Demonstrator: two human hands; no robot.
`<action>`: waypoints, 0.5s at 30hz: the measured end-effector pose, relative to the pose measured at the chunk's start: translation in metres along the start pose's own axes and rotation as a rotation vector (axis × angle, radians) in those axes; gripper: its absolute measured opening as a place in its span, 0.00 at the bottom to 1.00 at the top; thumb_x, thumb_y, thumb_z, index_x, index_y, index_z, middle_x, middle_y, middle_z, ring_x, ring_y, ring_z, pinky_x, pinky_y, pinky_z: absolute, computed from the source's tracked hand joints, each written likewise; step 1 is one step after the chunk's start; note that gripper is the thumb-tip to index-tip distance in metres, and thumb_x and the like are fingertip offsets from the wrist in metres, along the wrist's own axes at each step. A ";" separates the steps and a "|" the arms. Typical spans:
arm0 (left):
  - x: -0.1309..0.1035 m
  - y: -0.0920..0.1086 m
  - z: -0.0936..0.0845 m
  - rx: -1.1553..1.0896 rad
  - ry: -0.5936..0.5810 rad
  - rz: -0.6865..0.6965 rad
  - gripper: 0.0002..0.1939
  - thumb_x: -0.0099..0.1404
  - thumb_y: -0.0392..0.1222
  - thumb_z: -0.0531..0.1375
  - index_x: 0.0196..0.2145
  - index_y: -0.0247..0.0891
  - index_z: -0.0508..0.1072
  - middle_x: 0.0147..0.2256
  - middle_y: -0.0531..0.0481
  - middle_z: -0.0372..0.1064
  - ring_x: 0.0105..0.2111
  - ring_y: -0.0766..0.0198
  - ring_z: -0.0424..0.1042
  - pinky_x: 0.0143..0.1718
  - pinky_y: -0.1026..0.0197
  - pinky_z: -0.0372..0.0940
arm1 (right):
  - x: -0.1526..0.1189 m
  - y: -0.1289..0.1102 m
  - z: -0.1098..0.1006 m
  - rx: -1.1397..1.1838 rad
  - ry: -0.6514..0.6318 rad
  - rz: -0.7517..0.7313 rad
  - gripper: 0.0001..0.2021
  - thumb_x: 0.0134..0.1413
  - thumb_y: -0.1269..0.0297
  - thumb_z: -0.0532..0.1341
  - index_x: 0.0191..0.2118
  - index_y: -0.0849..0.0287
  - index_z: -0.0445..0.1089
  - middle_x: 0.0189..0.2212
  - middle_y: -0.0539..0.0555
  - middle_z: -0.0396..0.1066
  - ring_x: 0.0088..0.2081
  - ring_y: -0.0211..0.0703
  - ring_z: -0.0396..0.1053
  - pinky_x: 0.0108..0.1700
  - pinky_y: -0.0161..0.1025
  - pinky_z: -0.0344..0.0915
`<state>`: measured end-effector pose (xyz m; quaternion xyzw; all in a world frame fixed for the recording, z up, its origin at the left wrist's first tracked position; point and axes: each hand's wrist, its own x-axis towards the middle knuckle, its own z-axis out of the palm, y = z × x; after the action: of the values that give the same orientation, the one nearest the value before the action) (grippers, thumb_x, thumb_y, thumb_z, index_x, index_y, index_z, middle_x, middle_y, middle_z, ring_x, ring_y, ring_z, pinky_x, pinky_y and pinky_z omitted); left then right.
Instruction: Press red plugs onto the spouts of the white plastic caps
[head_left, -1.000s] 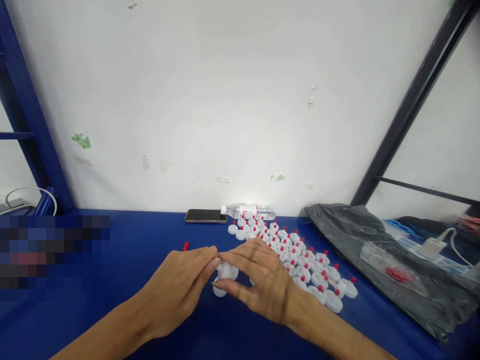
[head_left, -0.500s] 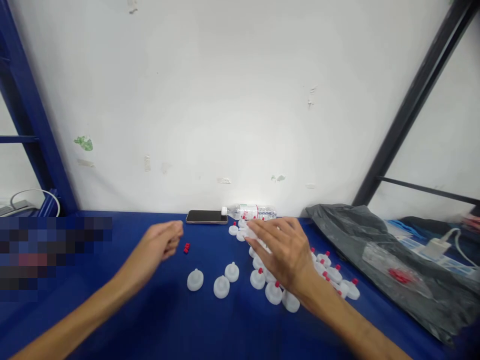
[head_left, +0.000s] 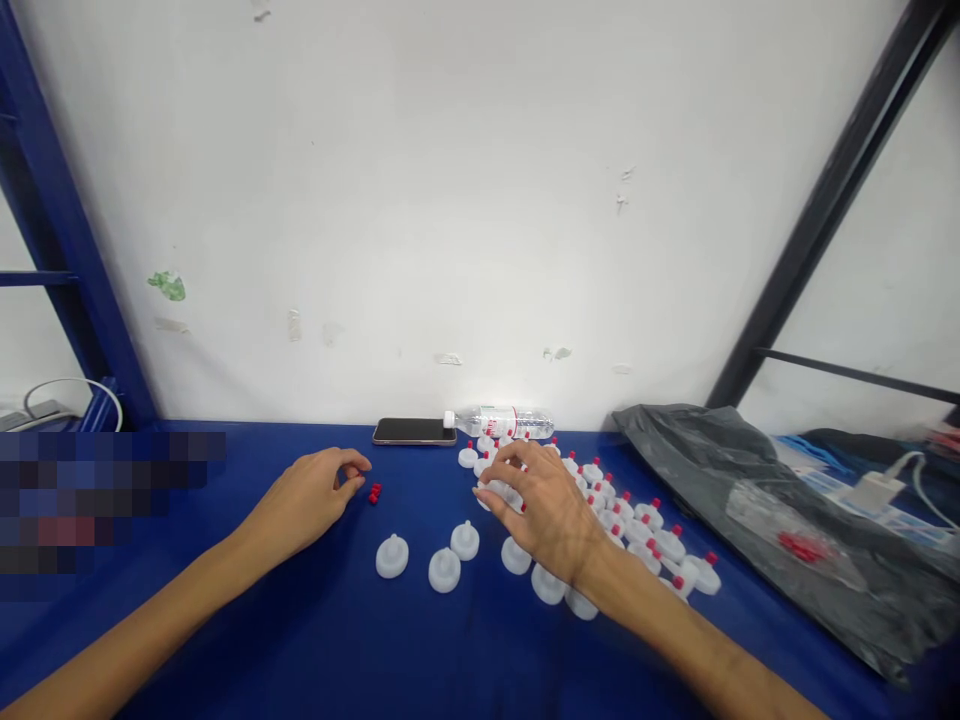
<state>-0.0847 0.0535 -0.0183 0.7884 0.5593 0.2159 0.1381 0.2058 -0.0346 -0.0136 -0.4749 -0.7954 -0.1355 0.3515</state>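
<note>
My left hand (head_left: 319,492) is over the blue table, its thumb and fingers apart with nothing seen between them. Just right of its fingertips lie a few small red caps (head_left: 374,493). My right hand (head_left: 536,500) is spread above the group of white round pieces with red tips (head_left: 649,515), fingers curved and apart, hiding some of them. Between the hands, nearer to me, are three white round pieces without red tips, one at the left (head_left: 391,556), the others (head_left: 445,570) side by side.
A phone (head_left: 414,431) and a clear bottle (head_left: 499,421) lie by the wall. On the right, a grey plastic sheet (head_left: 780,520) bears a clear bag of red pieces (head_left: 806,546) and a white charger (head_left: 874,492). Metal posts stand at both sides.
My left hand has opened from a closed shape near the red caps. My right hand has moved slightly left and lower, its fingers now more curved and spread.
</note>
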 end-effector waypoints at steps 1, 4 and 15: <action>0.001 -0.002 0.001 0.012 -0.015 -0.003 0.15 0.65 0.47 0.56 0.44 0.41 0.77 0.38 0.49 0.77 0.36 0.54 0.73 0.38 0.55 0.62 | 0.000 0.001 0.000 -0.012 -0.031 0.026 0.03 0.61 0.66 0.65 0.39 0.56 0.77 0.40 0.56 0.75 0.39 0.49 0.71 0.45 0.49 0.66; 0.003 -0.005 0.003 0.045 -0.045 -0.015 0.14 0.64 0.48 0.56 0.40 0.43 0.78 0.36 0.50 0.78 0.35 0.54 0.74 0.35 0.56 0.62 | 0.002 0.003 0.001 -0.020 -0.138 0.089 0.05 0.61 0.66 0.64 0.40 0.56 0.78 0.35 0.54 0.76 0.39 0.50 0.70 0.48 0.52 0.65; 0.005 -0.013 0.010 0.087 -0.065 -0.009 0.12 0.63 0.47 0.56 0.39 0.46 0.79 0.38 0.51 0.77 0.35 0.54 0.74 0.35 0.56 0.63 | -0.001 0.013 0.004 -0.043 -0.184 0.127 0.12 0.70 0.60 0.56 0.47 0.54 0.77 0.46 0.54 0.78 0.50 0.49 0.72 0.59 0.52 0.62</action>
<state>-0.0889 0.0628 -0.0325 0.7978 0.5668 0.1650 0.1226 0.2153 -0.0267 -0.0183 -0.5424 -0.7894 -0.0857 0.2745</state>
